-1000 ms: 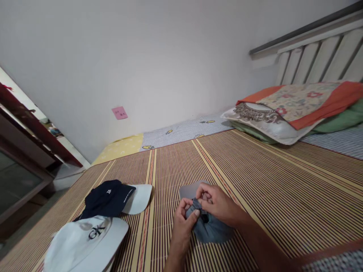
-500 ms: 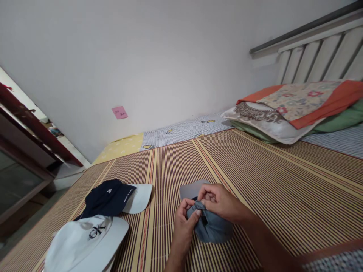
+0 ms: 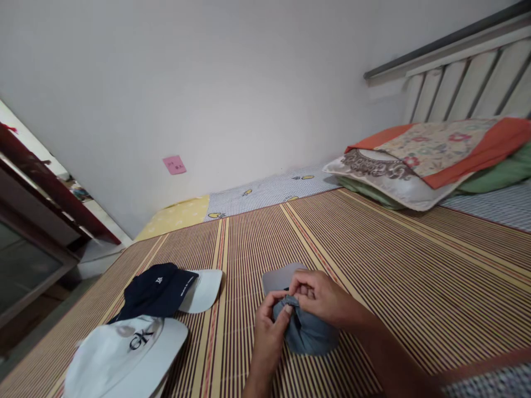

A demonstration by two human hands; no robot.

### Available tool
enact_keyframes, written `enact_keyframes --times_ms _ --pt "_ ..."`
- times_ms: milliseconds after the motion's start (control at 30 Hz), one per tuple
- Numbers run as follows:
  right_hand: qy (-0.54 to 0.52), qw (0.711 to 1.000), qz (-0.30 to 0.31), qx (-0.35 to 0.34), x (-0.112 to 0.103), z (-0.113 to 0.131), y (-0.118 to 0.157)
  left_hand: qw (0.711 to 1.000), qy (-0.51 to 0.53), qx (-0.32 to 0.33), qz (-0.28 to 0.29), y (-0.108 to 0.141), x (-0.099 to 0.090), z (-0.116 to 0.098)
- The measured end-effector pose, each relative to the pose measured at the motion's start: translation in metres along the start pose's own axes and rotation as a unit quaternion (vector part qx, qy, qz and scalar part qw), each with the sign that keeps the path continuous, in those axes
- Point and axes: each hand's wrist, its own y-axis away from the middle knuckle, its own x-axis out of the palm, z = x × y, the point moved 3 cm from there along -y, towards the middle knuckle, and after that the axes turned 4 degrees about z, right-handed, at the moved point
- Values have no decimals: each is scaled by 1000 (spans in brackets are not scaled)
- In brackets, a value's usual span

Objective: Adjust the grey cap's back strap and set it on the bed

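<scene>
A grey-blue baseball cap [image 3: 312,336] sits on the striped mat, its lighter grey brim [image 3: 277,278] pointing away from me. My left hand [image 3: 269,327] pinches the cap's near upper edge between thumb and fingers. Close beside it, my right hand [image 3: 318,294] has its fingertips closed on the same edge, around the strap area. The fingers hide the exact strap or fastener they grip. The cloth below is creased.
At left lie a white cap with black letters [image 3: 120,354], a navy cap [image 3: 151,290] and a white brim [image 3: 203,290] under it. The bamboo mat [image 3: 373,249] covers the bed. Pillows [image 3: 440,149] are stacked by the radiator [image 3: 468,83]. A pink note [image 3: 174,165] is on the wall.
A small dark piece that showed on the cap below my fingers is now out of sight, and the cloth there has folded. Both hands stay almost in place.
</scene>
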Motion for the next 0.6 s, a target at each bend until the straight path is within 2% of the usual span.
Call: enact_keyframes --times_ms 600 --pt "87 996 -19 -16 -4 5 1 1000 -28 0 -7 1 5 -3"
